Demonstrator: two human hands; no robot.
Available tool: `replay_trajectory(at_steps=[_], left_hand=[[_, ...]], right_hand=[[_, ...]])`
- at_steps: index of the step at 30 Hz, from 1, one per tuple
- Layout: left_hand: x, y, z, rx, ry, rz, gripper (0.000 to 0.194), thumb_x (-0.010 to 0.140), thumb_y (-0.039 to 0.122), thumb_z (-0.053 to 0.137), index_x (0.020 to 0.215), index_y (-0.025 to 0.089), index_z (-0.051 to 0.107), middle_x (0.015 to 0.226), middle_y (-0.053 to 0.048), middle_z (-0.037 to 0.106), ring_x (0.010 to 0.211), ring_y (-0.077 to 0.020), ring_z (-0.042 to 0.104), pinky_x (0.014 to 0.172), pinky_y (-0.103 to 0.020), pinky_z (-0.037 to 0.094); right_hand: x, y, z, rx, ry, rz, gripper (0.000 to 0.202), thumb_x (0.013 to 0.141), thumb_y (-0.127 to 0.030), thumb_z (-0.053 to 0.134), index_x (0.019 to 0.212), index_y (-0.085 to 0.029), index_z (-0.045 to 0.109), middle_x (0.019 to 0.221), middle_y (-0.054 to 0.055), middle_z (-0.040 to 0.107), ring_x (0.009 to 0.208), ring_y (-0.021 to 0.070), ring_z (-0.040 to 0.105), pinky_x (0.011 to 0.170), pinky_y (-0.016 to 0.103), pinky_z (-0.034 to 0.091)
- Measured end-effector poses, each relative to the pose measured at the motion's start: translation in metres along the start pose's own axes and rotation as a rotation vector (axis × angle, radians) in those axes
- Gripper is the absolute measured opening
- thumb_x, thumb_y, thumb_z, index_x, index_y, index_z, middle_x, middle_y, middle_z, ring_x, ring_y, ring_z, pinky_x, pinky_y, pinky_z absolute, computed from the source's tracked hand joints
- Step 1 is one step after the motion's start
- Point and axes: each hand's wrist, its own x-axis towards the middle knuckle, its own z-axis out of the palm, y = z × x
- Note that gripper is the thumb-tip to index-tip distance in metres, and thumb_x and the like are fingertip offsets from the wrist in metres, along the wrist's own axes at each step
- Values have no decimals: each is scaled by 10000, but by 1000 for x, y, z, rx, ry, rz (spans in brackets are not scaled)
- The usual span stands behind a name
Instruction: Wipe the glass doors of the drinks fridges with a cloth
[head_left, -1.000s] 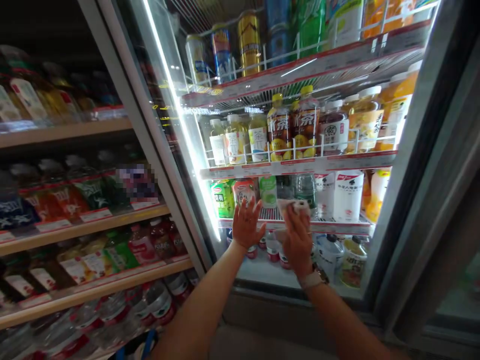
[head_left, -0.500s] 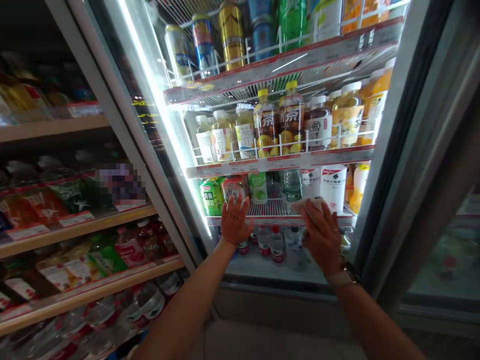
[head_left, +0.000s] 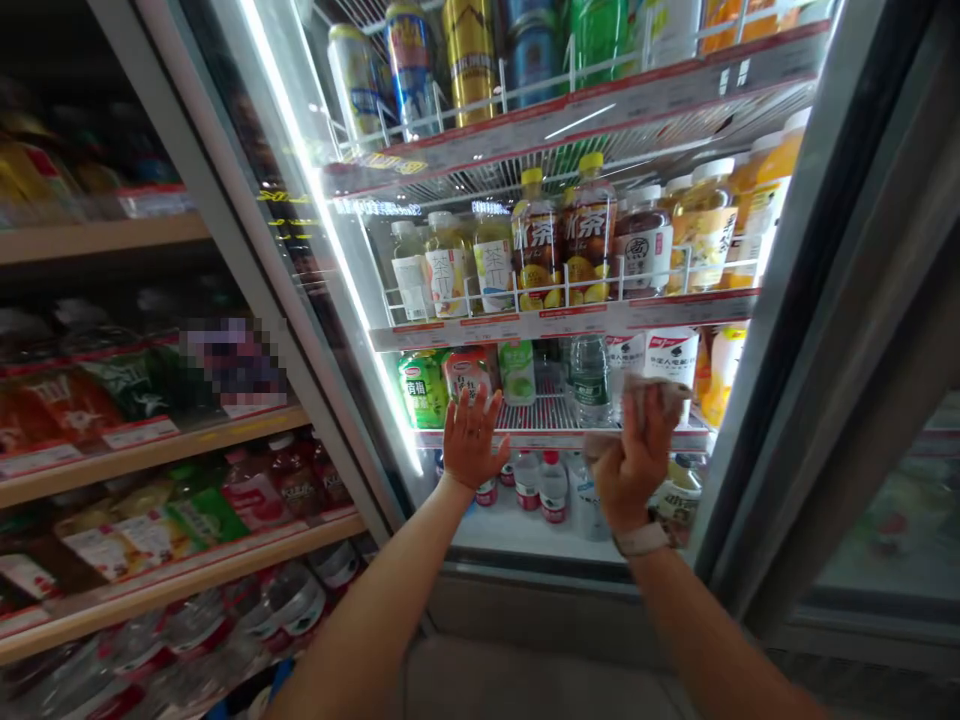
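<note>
My left hand [head_left: 474, 440] is spread flat with its fingers up, in front of the lower shelf of a lit drinks cooler, and holds nothing. Just above its fingertips are a red-labelled drink [head_left: 466, 374] and a green one [head_left: 422, 388]. Farther right, my right hand [head_left: 637, 460] is closed on a crumpled greyish cloth [head_left: 660, 392], which sticks out above and beside the fingers. Behind that hand stand white containers [head_left: 670, 355], partly covered, and a clear bottle [head_left: 589, 380] is to its left.
Bottled teas [head_left: 535, 245] fill the middle shelf behind a wire rail, with cans [head_left: 469, 65] above. A bright light strip [head_left: 289, 110] edges the cooler's left side. Wooden shelves [head_left: 150, 455] with more drinks stand at the left. Small bottles [head_left: 553, 490] sit at the cooler's bottom.
My right hand has turned more upright and shifted slightly left at the wrist, and more of the cloth shows above it. My left hand has stayed nearly in place. The view has shifted slightly.
</note>
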Motion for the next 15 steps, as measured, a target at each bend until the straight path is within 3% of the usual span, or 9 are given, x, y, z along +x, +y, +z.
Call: replay_trajectory(at_steps=[4,8,11,15], left_hand=[[-2,-1,0,7,-28,-10,701,914,392,454,1541,181,223,1545,-112,370,1490,-271,188,1201,-453,200],[-5,-2,1,42,-50,-3,663,933,428,387,1532,176,254,1545,-118,372,1487,-272,199,1201,-465,194],[-4,-2,0,38,-17,9,666,938,420,388,1535,163,240,1551,-120,360,1494,-268,169,1201,-452,199],[0,-2,-2,-4,-3,11,681,928,380,433,1539,162,225,1549,-121,360,1497,-264,152,1205,-446,191]], right_hand=[[-26,-49,25,114,-177,-99,594,940,-72,384,1506,-251,354,1456,73,516,1449,258,311,1181,521,330],[-46,-68,34,193,-353,-239,513,959,-74,397,1444,-231,460,1373,64,599,1404,212,402,1188,433,342],[-43,-59,27,178,-407,-289,458,961,-97,428,1392,-221,525,1372,66,601,1406,210,399,1188,415,337],[-21,-20,2,66,-349,-246,482,950,-125,459,1416,-240,497,1425,69,552,1445,234,321,1198,456,304]])
